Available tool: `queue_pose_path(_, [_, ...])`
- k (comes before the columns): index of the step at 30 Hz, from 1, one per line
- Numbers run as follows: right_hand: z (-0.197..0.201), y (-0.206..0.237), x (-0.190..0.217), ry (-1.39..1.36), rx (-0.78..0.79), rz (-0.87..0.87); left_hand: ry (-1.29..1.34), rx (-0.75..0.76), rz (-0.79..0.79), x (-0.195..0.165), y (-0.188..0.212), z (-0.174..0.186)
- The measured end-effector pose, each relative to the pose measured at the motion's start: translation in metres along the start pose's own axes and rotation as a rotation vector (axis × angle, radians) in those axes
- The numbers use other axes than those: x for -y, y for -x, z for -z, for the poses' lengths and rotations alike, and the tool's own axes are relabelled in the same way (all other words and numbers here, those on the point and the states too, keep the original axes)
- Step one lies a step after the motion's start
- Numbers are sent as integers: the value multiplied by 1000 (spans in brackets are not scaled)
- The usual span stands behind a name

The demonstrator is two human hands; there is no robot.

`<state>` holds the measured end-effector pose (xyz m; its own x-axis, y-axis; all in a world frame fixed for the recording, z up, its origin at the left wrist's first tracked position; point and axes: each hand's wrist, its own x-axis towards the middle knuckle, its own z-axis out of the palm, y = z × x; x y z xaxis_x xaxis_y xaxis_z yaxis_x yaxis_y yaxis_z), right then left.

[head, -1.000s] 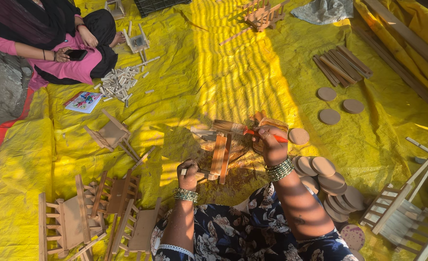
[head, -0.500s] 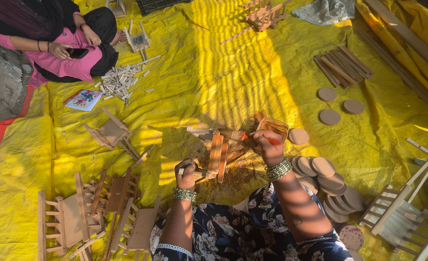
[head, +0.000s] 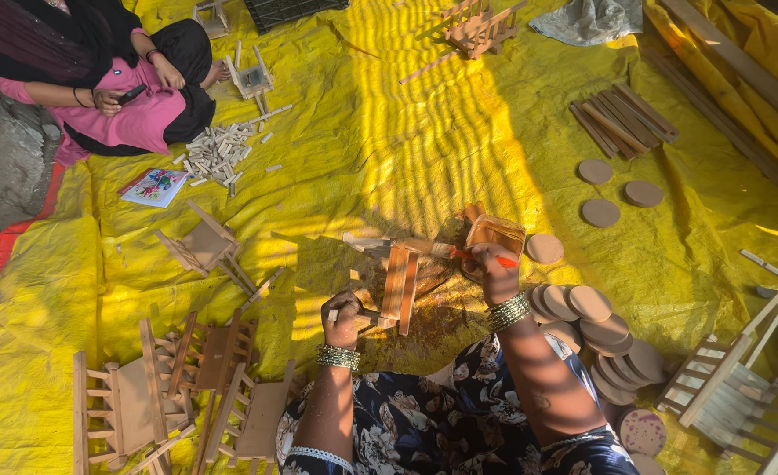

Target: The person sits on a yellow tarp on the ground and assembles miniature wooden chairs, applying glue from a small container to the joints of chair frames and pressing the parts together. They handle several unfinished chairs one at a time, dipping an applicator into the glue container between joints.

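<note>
While the yellow tarp [head: 424, 132] lies wide under everything, a small wooden frame [head: 399, 283] sits near its lower middle between both hands. Left hand [head: 343, 318] is clenched round a short wooden stick [head: 360, 311] beside the frame; right hand [head: 497, 271] grips a red-handled brush [head: 486, 257], wooden discs [head: 591, 303] just beside.

We sit on a floor covered by a yellow tarpaulin [head: 424, 132], striped with sunlight and shadow. A grey stone wall [head: 2, 167] edges our left; long wooden planks [head: 741, 70] lie far right.
</note>
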<state>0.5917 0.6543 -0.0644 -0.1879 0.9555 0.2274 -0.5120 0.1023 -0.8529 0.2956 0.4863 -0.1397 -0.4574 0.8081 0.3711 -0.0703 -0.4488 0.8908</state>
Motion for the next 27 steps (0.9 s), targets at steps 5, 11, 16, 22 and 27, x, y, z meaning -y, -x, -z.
queue_pose_path(5, [-23, 6, 73, 304, 197, 302, -114, -43, 17, 2, -3, -3])
queue_pose_path(11, [-67, 2, 156, 803, 488, 631, -208, -63, 93, 10, -6, -6])
queue_pose_path(16, [-78, 3, 172, 793, 523, 677, -215, -81, 53, 10, -6, -15])
queue_pose_path(22, [-80, 8, 176, 961, 479, 714, -186, 32, -22, -4, -6, -26])
queue_pose_path(27, [-83, 16, 183, 858, 554, 774, -201, 21, 14, -7, -6, -30])
